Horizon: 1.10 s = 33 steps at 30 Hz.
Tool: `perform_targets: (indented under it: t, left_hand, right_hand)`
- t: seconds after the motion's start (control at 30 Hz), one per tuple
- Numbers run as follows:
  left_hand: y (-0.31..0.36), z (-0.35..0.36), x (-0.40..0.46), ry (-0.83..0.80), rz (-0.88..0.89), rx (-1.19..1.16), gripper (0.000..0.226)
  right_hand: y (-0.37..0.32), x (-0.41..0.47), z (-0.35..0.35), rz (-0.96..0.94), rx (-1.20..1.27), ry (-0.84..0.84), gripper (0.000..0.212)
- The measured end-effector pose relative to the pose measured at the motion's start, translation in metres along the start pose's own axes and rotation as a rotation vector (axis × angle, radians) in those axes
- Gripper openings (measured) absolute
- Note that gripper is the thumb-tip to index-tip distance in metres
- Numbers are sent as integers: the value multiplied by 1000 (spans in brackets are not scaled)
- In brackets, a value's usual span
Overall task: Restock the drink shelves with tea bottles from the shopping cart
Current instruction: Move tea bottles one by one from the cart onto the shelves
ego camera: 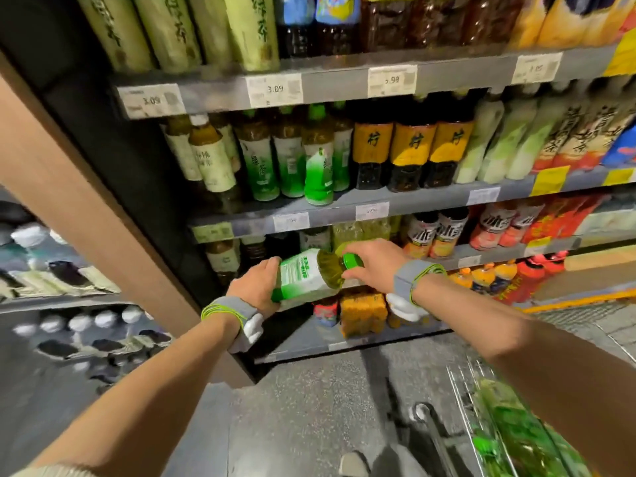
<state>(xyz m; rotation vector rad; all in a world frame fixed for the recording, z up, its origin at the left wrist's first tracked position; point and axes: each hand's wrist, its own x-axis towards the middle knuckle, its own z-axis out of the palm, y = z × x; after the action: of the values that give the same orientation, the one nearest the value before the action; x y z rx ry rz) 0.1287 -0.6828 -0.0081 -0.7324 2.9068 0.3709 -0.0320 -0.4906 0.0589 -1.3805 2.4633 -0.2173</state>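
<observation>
Holding the tea bottle sideways between both hands called for turning it upright before sliding it in. The left hand wrapped its base; the right hand pinched its green cap. White-and-green label, amber tea. Beyond the grip stood matching shelf bottles.

Two price tags on the top shelf edge read 3.09 and 3.09; a third to their right shows .99. Yellow-labelled bottles bear 柠.
</observation>
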Motion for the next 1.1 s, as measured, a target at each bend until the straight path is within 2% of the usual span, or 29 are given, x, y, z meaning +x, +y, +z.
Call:
perform_targets:
  t: [0.1,0.23,0.3,0.43,0.63,0.73,0.93,1.1]
  left_hand:
    - [-31,40,28,86,-40,-39,68]
    - [-56,86,61,195,-52,-129,79]
    - [-70,118,83,274,-38,-180,78]
    - [-83,152,111,386,-3,-261,75]
    - [-95,195,151,447,-56,-344,71]
    - [-92,198,157,532,-80,-411,65]
    - [-93,210,172,566,-123,-457,69]
    - [-99,212,185,476,-176,-507,54]
  right_hand:
    - [3,41,40,-82,-44,98,46]
    - [13,81,81,-137,-43,161,45]
    - [23,104,109,-183,-70,210,44]
    - [32,130,137,-243,-53,332,40]
    - [40,160,180,-294,-28,545,34]
    - [39,165,184,-315,-38,636,34]
    - [29,174,185,-340,-165,724,37]
    - [21,190,185,-332,-212,745,36]
